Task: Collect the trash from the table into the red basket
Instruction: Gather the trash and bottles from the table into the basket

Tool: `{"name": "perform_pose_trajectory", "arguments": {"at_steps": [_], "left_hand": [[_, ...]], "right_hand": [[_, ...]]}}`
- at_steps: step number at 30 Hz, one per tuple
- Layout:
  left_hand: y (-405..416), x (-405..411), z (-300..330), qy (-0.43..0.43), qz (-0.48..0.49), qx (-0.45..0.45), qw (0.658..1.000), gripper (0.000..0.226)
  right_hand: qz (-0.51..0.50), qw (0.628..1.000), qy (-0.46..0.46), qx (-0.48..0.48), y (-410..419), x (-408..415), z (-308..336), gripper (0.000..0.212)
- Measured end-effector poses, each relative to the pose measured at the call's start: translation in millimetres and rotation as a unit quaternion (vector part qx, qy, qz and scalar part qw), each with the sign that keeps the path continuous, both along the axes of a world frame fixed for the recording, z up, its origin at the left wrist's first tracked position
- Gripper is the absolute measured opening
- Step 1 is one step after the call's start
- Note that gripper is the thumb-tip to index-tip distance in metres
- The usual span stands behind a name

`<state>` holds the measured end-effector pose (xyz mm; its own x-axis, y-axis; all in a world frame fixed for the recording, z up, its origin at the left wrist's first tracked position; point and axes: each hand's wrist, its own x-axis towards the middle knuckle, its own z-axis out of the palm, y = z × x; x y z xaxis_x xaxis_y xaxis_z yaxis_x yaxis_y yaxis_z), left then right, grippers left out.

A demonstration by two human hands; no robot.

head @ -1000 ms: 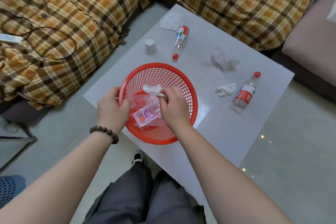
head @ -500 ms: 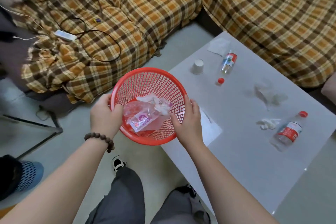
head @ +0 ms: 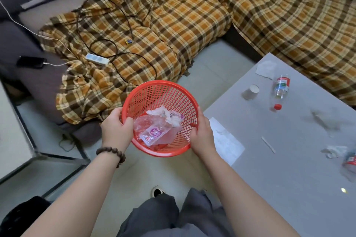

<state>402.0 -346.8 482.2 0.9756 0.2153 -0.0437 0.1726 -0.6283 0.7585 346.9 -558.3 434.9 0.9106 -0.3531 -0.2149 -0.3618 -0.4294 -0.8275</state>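
I hold the red mesh basket [head: 154, 93] in the air, off the left edge of the grey table [head: 289, 169]. My left hand [head: 115, 129] grips its left rim and my right hand [head: 201, 131] grips its right rim. Inside lie a clear plastic wrapper [head: 154, 132] and a crumpled tissue [head: 167, 114]. On the table are a paper cup [head: 251, 92] on its side, a plastic bottle [head: 281, 87] with a red cap, a flat tissue [head: 266, 67], a clear crumpled wrapper [head: 325, 119], a white strip [head: 268, 144], a tissue wad [head: 334, 151] and a second bottle [head: 350, 163] at the right edge.
A sofa under an orange plaid blanket [head: 173, 25] wraps around the far side. On it lie a power strip [head: 96, 59] with black cables and a phone [head: 31, 62]. A glass-topped frame [head: 28, 148] stands at the left. My legs [head: 173, 215] are below.
The basket has come off the table and moved left, now held over the floor. My right hand left the trash inside and took hold of the right rim.
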Motion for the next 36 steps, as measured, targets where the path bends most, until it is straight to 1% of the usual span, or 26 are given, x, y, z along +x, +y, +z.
{"name": "perform_pose_trajectory", "arguments": {"at_steps": [8, 15, 20, 23, 25, 31, 36], "left_hand": [[8, 79, -8, -0.001, -0.03, 0.012, 0.999, 0.013], [-25, 182, -21, -0.012, -0.077, 0.032, 0.996, 0.014], [-82, 281, -27, -0.004, -0.151, 0.071, 0.986, 0.012], [-125, 334, -26, 0.003, -0.186, 0.101, 0.977, 0.012], [-154, 360, -26, 0.002, -0.216, 0.102, 0.971, 0.013], [-244, 417, -33, 0.016, -0.306, 0.078, 0.949, 0.007], [-318, 448, -40, 0.027, -0.386, 0.055, 0.921, 0.014]], "right_hand": [[-0.013, 1.0, -0.014, -0.02, 3, 73, 7, 0.069], [-0.056, 0.998, -0.017, -0.007, -24, 162, -20, 0.067], [-0.108, 0.994, -0.012, 0.016, -70, 240, -46, 0.067], [-0.156, 0.987, -0.001, 0.024, -103, 278, -50, 0.066], [-0.186, 0.982, 0.0, 0.024, -126, 295, -49, 0.066], [-0.275, 0.961, 0.015, 0.024, -186, 312, -45, 0.067], [-0.353, 0.935, 0.016, 0.027, -228, 315, -47, 0.064]]}}
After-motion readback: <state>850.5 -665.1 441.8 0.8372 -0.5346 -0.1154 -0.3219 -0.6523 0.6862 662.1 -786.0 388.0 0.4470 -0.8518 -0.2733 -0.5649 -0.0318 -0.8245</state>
